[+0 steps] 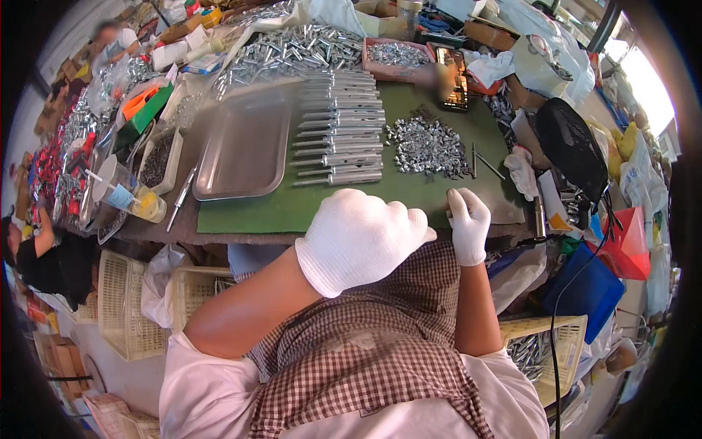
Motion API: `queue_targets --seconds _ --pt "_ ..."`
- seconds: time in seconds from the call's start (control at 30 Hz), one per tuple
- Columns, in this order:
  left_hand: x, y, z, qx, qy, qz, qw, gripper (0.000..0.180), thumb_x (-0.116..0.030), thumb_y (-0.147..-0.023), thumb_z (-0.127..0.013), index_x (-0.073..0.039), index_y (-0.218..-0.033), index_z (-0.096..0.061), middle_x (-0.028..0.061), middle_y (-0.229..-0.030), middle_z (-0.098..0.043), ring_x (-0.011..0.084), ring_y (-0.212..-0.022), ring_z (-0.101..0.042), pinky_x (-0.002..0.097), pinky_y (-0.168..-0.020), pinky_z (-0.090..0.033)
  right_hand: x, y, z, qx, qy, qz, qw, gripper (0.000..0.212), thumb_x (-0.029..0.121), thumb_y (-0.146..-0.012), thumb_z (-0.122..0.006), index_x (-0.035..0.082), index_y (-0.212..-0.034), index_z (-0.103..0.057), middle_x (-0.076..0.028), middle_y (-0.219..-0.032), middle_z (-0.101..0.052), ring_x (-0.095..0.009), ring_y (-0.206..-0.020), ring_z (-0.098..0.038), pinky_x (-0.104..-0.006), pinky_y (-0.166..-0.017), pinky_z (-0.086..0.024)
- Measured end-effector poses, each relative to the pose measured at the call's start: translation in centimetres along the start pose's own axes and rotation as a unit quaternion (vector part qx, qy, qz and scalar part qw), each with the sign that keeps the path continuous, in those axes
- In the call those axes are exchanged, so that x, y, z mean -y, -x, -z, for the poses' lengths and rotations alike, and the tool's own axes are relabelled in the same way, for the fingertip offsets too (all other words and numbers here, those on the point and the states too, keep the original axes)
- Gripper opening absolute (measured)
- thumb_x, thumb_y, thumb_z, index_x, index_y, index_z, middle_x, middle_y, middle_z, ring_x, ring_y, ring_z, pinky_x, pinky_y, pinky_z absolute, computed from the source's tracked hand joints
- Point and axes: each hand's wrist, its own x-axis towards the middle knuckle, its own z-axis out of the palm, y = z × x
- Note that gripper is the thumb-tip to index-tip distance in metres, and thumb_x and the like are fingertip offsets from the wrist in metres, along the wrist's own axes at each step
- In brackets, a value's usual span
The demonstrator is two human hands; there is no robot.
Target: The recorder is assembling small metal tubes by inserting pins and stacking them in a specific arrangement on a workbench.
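My left hand (363, 238), in a white knitted glove, is closed in a fist above the near edge of the green mat (241, 217). Its thumb points right, and whatever the fingers may hold is hidden. My right hand (470, 228), gloved too, has its fingers curled together; nothing can be made out in them. Beyond the left hand lies a stacked row of silver metal tubes with thin rods (347, 139). A pile of small shiny metal fittings (430, 148) is just past the right hand, with two slim metal pins (490, 167) beside it.
A steel tray (241, 150) stands left of the tubes. A thin tool (181, 199) and a plastic cup (150, 207) are farther left. At the back are heaped metal parts (292, 51), a pink box (395, 72) and a phone (452, 79). Crates (130, 307) flank my lap.
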Motion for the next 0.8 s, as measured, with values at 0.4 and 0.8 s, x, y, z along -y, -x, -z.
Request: queue_targets --seconds 0.4,0.8 --pt "-7.6 1.3 5.6 -0.037 0.204 -0.02 0.978 0.022 -0.035 -0.084 -0.07 -0.016 -0.08 -0.061 -0.0006 -0.065 -0.046 0.0167 -0.051 -0.05 0.0319 -0.055 -0.047 0.1 0.1 -0.1 -0.003 0.044 0.031 0.999 0.022 0.01 -0.097 -0.065 -0.004 -0.08 -0.064 -0.001 -0.072 -0.057 -0.007 -0.068 -0.05 -0.0249 -0.063 -0.041" --pt "-6.1 2.3 5.4 -0.008 0.201 0.087 0.976 0.019 -0.02 -0.079 -0.072 -0.007 -0.093 -0.067 0.0064 -0.077 -0.062 0.0275 -0.063 -0.061 0.0383 -0.064 -0.052 1.0 0.1 -0.4 -0.001 0.083 0.063 0.995 0.023 0.011 -0.097 -0.064 -0.004 -0.081 -0.063 -0.004 -0.071 -0.056 -0.008 -0.068 -0.051 -0.0261 -0.064 -0.043"
